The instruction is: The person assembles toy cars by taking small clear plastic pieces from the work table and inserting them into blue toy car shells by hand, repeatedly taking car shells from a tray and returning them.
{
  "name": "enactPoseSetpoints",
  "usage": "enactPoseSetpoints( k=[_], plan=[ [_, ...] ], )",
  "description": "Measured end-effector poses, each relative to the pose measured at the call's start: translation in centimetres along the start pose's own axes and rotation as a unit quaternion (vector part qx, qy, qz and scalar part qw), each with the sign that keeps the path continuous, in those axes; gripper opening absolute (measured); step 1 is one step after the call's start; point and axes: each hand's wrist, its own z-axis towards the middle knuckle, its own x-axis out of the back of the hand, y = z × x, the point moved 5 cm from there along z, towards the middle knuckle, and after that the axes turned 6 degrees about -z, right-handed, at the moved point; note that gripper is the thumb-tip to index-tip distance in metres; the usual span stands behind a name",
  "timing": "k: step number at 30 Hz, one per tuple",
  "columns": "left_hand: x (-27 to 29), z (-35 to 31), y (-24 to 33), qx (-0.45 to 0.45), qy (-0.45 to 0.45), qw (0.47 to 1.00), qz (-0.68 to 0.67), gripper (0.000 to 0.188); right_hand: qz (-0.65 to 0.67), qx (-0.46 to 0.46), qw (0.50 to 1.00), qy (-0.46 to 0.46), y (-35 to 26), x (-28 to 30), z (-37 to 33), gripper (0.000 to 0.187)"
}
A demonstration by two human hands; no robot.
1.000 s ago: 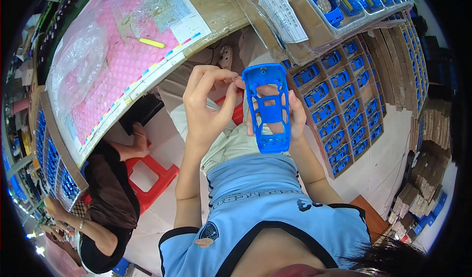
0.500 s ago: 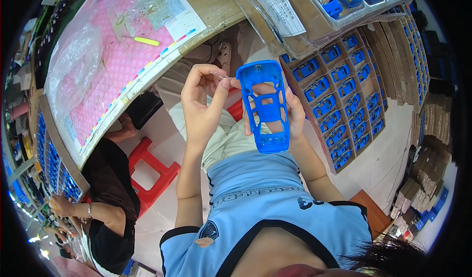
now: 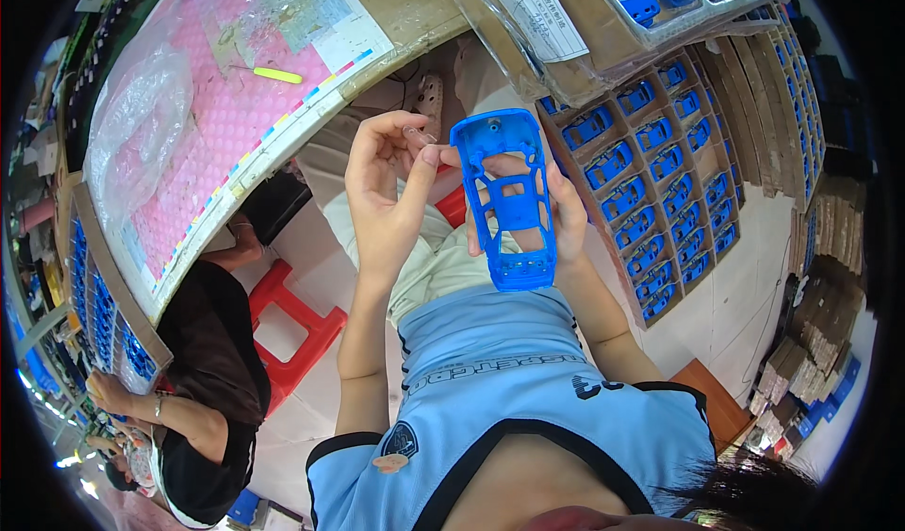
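A blue plastic toy car body shell (image 3: 517, 212) stands on end in front of my lap, its hollow inside and window openings facing me. My right hand (image 3: 567, 215) grips the shell by its right side, with the fingers behind it. Just left of the shell, my left hand (image 3: 385, 196) is raised with thumb and fingers brought together. Something small and clear seems to be at its fingertips, too small to make out.
A table with a pink bubble sheet (image 3: 212, 121) lies ahead left, holding a yellow-handled tool (image 3: 278, 76) and clear plastic bag (image 3: 141, 135). At right, divided boxes of blue car shells (image 3: 624, 196) stand near cardboard stacks. A red stool (image 3: 325, 333) and a co-worker (image 3: 207, 371) are left.
My left hand has shifted slightly at the fingertips. The shell stays in my right hand almost unmoved. The co-worker's arm at the left has moved a little.
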Motion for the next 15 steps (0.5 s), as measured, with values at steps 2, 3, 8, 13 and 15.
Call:
enactPoseSetpoints(
  k=[2, 3, 8, 13, 15],
  plan=[
    [0.08, -0.01, -0.03, 0.001, 0.006, 1.000, 0.005, 0.023, -0.015, 0.003, 1.000, -0.004, -0.28, -0.23, 0.04, 0.074],
    [0.13, -0.02, -0.13, 0.005, 0.010, 1.000, 0.003, 0.022, -0.015, 0.003, 1.000, -0.003, -0.28, -0.05, 0.06, 0.074],
    [0.36, -0.14, -0.20, 0.017, 0.035, 0.999, -0.017, 0.017, 0.001, -0.002, 1.000, 0.009, -0.20, -0.05, 0.06, 0.079],
    [0.66, -0.26, -0.28, 0.029, 0.048, 0.998, -0.015, 0.010, 0.030, 0.012, 0.999, -0.042, -0.09, 0.46, 0.01, 0.066],
    [0.61, -0.32, -0.24, 0.031, 0.049, 0.998, -0.019, 0.010, 0.026, 0.014, 0.999, -0.044, -0.12, 0.37, -0.01, 0.066]
  ],
)
